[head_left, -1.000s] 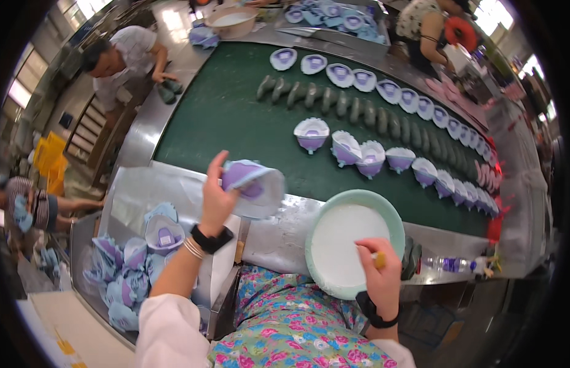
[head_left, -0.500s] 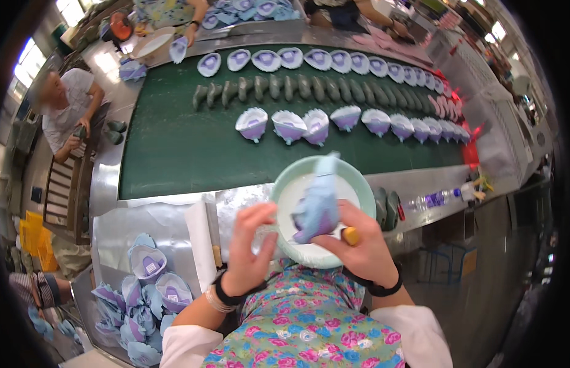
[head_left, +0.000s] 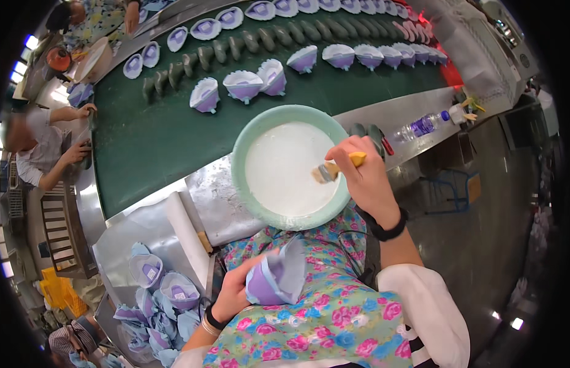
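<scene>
My left hand is closed around a purple and light-blue shoe upper, low in front of my flowered apron. The upper's scalloped pale edge faces up and to the right. My right hand grips a paintbrush with a yellow handle. Its bristles hang over the white liquid inside a pale green basin; whether they touch the liquid I cannot tell. Left of my lap, several similar shoe uppers lie heaped on a metal surface.
A green conveyor belt carries rows of purple uppers and dark shoe-shaped pieces. Right of the basin are more dark pieces and a plastic bottle. A person sits at the left, handling a dark piece.
The shoe upper has passed from my right hand to my left and moved down toward my lap. My right hand keeps the brush, now over the basin. The view has shifted and turned.
</scene>
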The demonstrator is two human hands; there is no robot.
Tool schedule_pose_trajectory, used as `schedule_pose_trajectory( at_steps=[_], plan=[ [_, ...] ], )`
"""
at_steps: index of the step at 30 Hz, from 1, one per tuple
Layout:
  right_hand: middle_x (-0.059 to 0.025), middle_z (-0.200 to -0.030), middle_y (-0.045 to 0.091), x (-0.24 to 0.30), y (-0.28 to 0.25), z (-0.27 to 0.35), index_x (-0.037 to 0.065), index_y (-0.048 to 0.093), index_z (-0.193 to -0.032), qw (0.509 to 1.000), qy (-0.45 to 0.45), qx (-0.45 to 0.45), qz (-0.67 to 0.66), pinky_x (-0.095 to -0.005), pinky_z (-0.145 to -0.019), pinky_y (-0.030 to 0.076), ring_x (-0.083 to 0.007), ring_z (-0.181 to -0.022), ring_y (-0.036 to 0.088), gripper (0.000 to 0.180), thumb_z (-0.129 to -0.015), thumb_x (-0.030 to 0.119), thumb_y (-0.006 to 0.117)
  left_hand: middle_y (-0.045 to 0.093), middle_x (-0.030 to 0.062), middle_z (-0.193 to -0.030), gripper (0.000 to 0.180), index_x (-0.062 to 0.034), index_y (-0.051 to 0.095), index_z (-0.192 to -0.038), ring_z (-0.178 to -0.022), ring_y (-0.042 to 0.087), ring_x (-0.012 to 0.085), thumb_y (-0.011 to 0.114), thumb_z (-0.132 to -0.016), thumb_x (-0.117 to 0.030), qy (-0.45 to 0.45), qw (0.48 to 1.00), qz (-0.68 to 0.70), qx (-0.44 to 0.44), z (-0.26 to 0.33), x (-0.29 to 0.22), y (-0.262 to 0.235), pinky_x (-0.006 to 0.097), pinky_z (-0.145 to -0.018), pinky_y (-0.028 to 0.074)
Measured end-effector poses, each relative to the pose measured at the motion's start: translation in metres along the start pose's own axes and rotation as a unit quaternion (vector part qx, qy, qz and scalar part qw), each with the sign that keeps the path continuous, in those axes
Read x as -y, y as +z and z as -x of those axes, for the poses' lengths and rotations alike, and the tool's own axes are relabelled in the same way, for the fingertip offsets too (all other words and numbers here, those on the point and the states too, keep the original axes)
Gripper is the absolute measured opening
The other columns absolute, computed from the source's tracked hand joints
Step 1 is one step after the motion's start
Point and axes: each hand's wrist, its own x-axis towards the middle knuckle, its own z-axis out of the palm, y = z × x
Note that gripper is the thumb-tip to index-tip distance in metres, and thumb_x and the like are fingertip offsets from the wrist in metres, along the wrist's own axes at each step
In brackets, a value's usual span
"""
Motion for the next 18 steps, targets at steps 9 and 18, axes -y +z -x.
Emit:
schedule_pose_trajectory(
  at_steps=[9,18],
  plan=[
    [-0.0153,-0.078,0.068,-0.086,0.065,0.037,0.001,0.07,-0.086,0.987,0.138,0.051,-0.069,-0.0313,-0.067,0.052,-0.0263,-0.07,0.066,0.017,-0.075,0.014,0.074,0.046,0.0124,-0.137,0.055,-0.0028,0.038,-0.139,-0.128,0.043,0.0235,0.059,-0.088,-0.006,-0.055,0.995,0.012,0.077,-0.014,0.006,-0.024,0.035,-0.107,0.032],
    [-0.0107,-0.09,0.07,0.001,0.019,0.009,0.001,0.07,-0.094,0.971,0.072,0.063,-0.217,-0.0272,-0.072,0.051,-0.0198,-0.078,0.066,0.022,-0.073,0.001,0.074,0.051,0.0032,-0.128,0.058,-0.0077,0.032,-0.142,-0.116,0.05,0.014,0.059,-0.091,-0.009,-0.056,0.951,0.285,-0.105,-0.069,0.021,-0.036,0.03,-0.096,0.042]
  ],
)
